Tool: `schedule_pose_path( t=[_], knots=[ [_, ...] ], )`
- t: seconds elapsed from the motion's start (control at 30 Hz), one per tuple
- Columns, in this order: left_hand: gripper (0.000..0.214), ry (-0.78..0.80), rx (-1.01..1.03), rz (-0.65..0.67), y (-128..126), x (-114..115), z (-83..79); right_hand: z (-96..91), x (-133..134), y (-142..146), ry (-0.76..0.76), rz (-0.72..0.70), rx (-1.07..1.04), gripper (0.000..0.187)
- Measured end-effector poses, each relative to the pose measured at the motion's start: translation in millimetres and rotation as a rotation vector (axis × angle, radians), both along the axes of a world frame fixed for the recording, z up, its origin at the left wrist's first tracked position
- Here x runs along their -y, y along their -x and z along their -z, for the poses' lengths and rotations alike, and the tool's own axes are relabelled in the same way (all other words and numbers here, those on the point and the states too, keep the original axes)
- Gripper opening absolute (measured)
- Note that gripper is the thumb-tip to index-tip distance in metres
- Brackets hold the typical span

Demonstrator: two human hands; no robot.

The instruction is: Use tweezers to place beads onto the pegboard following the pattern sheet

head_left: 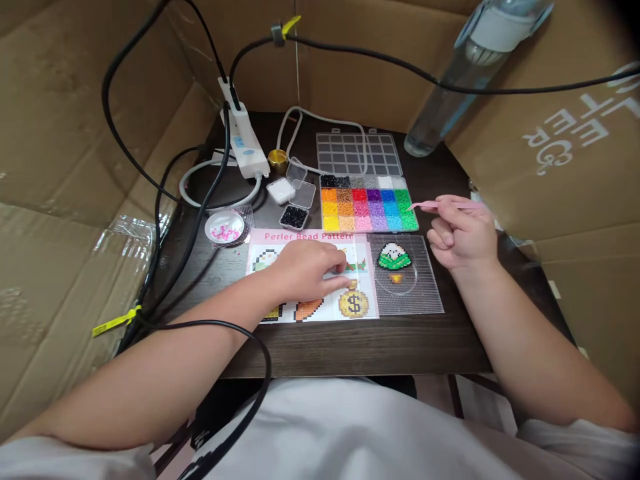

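My right hand (465, 230) grips pink tweezers (427, 205), their tip pointing left at the edge of the green beads. The bead box (370, 228) lies there with several coloured compartments. Flat on the printed bead pattern sheet (330, 313), my left hand (313, 270) rests with thumb and forefinger apart, holding nothing visible. It covers part of the printed pictures. To the sheet's right is a clear pegboard (430, 293). On it sit a white and green bead piece (394, 259) with a dark outline and a small yellow-orange bead patch (396, 279).
Behind are small boxes of white beads (281, 191) and black beads (294, 217), and a gold cup (277, 159). A dish of pink beads (225, 229) stands left. A power strip (247, 143), black cables (187, 253) and a water bottle (445, 100) surround the work. Cardboard walls (350, 73) enclose the table.
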State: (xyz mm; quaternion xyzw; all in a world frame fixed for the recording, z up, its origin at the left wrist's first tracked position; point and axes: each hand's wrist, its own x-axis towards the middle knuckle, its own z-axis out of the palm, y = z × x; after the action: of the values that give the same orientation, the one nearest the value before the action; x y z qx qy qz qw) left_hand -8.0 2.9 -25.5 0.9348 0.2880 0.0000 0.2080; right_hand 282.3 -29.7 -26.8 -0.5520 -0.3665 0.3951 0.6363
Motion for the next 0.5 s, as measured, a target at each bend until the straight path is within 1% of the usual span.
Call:
schedule_pose_path(
  t=[0.13, 0.27, 0.37, 0.5],
  knots=[
    [0.030, 0.010, 0.032, 0.025, 1.8, -1.6, 0.2, 1.2, 1.3, -8.7, -0.004, -0.082, -0.081, 0.019],
    [0.031, 0.024, 0.041, 0.040, 3.7, -2.8, -1.6, 0.3, -2.8, -9.2, 0.068, -0.148, -0.139, 0.015],
    [0.031, 0.027, 0.039, 0.045, 4.1, -3.5, -2.5, 1.1, -3.4, -5.0, 0.104, -0.219, -0.150, 0.018],
    [0.030, 0.022, 0.020, 0.046, 3.7, -3.4, -3.2, 1.6, -0.9, 0.1, 0.128, -0.309, -0.108, 0.028]
  ],
)
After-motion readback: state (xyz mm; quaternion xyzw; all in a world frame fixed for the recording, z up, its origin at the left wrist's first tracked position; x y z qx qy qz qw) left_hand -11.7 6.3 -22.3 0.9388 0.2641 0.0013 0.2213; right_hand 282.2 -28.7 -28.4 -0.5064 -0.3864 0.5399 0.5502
